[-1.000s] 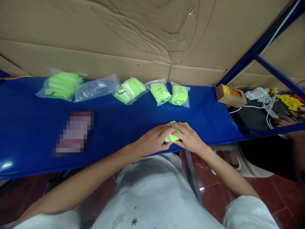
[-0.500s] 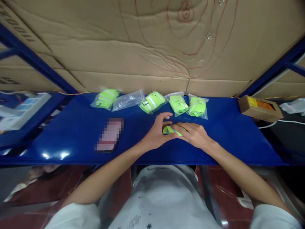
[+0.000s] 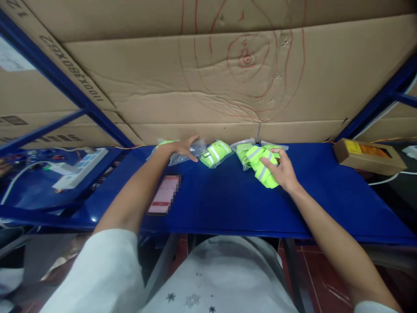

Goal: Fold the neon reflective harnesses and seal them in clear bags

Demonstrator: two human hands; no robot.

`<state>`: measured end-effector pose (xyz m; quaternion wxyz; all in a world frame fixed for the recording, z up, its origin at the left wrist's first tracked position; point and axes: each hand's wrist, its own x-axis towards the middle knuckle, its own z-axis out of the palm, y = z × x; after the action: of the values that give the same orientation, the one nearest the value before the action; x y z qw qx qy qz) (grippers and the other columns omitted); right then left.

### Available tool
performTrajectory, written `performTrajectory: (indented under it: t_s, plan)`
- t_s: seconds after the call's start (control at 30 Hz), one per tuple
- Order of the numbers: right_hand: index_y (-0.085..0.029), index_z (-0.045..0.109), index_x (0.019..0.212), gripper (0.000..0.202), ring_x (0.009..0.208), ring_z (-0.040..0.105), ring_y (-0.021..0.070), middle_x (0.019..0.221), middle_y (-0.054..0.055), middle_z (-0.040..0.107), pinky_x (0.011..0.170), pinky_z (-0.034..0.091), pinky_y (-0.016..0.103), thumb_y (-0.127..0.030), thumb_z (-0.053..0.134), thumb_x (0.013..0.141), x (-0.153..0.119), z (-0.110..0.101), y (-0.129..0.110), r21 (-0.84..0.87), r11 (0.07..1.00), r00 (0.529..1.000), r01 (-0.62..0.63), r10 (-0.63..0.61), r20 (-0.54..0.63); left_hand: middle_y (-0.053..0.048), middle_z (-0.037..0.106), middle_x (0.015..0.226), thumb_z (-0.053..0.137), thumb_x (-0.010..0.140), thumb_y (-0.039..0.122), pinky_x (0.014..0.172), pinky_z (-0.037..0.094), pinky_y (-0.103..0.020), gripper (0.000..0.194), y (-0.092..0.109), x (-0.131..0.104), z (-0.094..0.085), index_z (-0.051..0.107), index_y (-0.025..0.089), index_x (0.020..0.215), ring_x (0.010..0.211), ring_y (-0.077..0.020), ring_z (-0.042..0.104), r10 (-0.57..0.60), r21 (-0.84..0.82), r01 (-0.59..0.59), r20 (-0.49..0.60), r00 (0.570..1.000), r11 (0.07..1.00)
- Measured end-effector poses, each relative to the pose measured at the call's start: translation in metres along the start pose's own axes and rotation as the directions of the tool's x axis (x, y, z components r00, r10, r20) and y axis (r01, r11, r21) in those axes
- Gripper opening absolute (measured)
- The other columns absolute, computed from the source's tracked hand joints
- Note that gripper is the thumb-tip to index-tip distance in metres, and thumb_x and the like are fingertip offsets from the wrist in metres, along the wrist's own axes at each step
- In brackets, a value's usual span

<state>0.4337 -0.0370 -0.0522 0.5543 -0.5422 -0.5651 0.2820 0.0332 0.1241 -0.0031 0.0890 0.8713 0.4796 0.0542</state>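
My right hand [image 3: 284, 170] grips a folded bundle of neon yellow-green reflective strap [image 3: 263, 167] with grey stripes, held up in front of the bagged bundles at the back. My left hand [image 3: 185, 148] reaches over a clear plastic bag [image 3: 198, 148], its fingers spread; whether it touches the bag I cannot tell. Right of that bag lies a bagged reflective strap bundle [image 3: 216, 153] with a dark buckle. Another bagged bundle [image 3: 242, 153] is partly covered by the held strap. A further one [image 3: 165, 142] is mostly hidden behind my left wrist.
A phone [image 3: 164, 195] lies on the blue table [image 3: 211, 204], below my left forearm. Cardboard [image 3: 156, 104] with red drawn lines stands behind the table. At the right is a small cardboard box [image 3: 368, 156]; at the left, a white power strip [image 3: 83, 169].
My left hand has left the strap and moved left to the clear bag. My right hand has lifted the strap bundle up and to the right. The camera view has tilted upward.
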Motion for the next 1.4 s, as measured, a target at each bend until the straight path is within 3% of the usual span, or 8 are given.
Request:
performTrajectory:
  t_s: [0.17,0.37,0.5,0.6,0.93,1.13,1.3,1.4]
  plan:
    - [-0.024,0.058,0.107,0.063,0.078,0.070,0.0216,0.093,0.004,0.073,0.064,0.057,0.032,-0.068,0.082,0.069,0.003,-0.001,-0.002,0.197,0.962,0.982,-0.189,0.186,0.036,-0.019,0.036,0.165,0.082,0.079,0.052,0.114,0.043,-0.043,0.114,0.011,-0.014,-0.008,0.017,0.010,0.162,0.141,-0.0314,0.048,-0.021,0.017,0.021,0.014,1.000,1.000]
    - [-0.026,0.057,0.103,0.058,0.074,0.070,0.0204,0.087,0.001,0.073,0.064,0.058,0.033,-0.066,0.083,0.071,-0.003,-0.001,-0.013,0.270,0.921,0.958,-0.280,0.251,0.136,-0.014,0.044,0.160,0.072,0.089,0.053,0.118,0.037,-0.054,0.093,0.081,-0.064,-0.023,0.023,0.027,0.164,0.140,-0.0360,0.048,0.093,0.063,-0.078,-0.295,0.951,0.995]
    - [-0.027,0.058,0.107,0.054,0.073,0.068,0.0196,0.087,0.000,0.072,0.063,0.055,0.032,-0.065,0.080,0.076,-0.007,-0.005,-0.020,0.228,0.938,0.946,-0.261,0.201,0.252,-0.013,0.054,0.150,0.071,0.092,0.045,0.120,0.034,-0.057,0.086,0.146,-0.073,-0.006,0.026,0.031,0.164,0.137,-0.0330,0.051,0.229,0.099,-0.208,-0.303,0.925,0.973]
    - [-0.025,0.059,0.105,0.052,0.072,0.062,0.0169,0.086,-0.001,0.068,0.063,0.051,0.029,-0.065,0.079,0.076,-0.008,-0.010,-0.023,0.069,0.988,0.945,-0.138,0.111,0.306,-0.013,0.055,0.147,0.072,0.092,0.040,0.126,0.021,-0.061,0.084,0.170,-0.065,0.022,0.028,0.032,0.163,0.140,-0.0320,0.049,0.298,0.121,-0.276,-0.242,0.923,0.953]
    - [-0.023,0.061,0.097,0.051,0.075,0.054,0.0160,0.089,0.000,0.066,0.068,0.042,0.029,-0.068,0.075,0.079,-0.011,-0.012,-0.013,-0.267,0.961,0.889,0.068,0.063,0.454,-0.014,0.057,0.142,0.075,0.090,0.045,0.128,0.017,-0.058,0.090,0.183,-0.057,0.074,0.025,0.028,0.164,0.138,-0.0290,0.052,0.436,0.085,-0.428,-0.168,0.884,0.900]
    - [-0.025,0.047,0.103,0.057,0.077,0.059,0.0183,0.087,0.000,0.063,0.065,0.042,0.028,-0.063,0.078,0.076,-0.018,-0.007,-0.014,-0.310,0.950,0.866,0.039,0.123,0.484,-0.021,0.045,0.160,0.075,0.082,0.067,0.129,0.013,-0.059,0.108,0.193,-0.060,0.087,0.023,0.021,0.165,0.145,-0.0372,0.047,0.448,0.111,-0.434,-0.213,0.868,0.894]
    - [-0.025,0.041,0.091,0.060,0.065,0.045,0.0124,0.078,-0.005,0.050,0.060,0.037,0.027,-0.064,0.082,0.072,-0.021,0.002,-0.008,-0.306,0.951,0.888,0.050,0.098,0.449,-0.017,0.052,0.156,0.070,0.089,0.060,0.127,0.021,-0.056,0.097,0.201,-0.066,0.089,0.025,0.020,0.165,0.137,-0.0354,0.056,0.452,0.107,-0.440,-0.172,0.875,0.892]
    - [-0.025,0.042,0.091,0.055,0.073,0.051,0.0136,0.084,-0.003,0.051,0.063,0.043,0.026,-0.061,0.081,0.076,-0.019,0.000,-0.009,-0.178,0.984,0.860,0.007,0.085,0.504,-0.016,0.051,0.157,0.071,0.089,0.059,0.126,0.023,-0.055,0.093,0.200,-0.068,0.085,0.028,0.023,0.164,0.140,-0.0360,0.053,0.428,0.102,-0.416,-0.185,0.885,0.904]
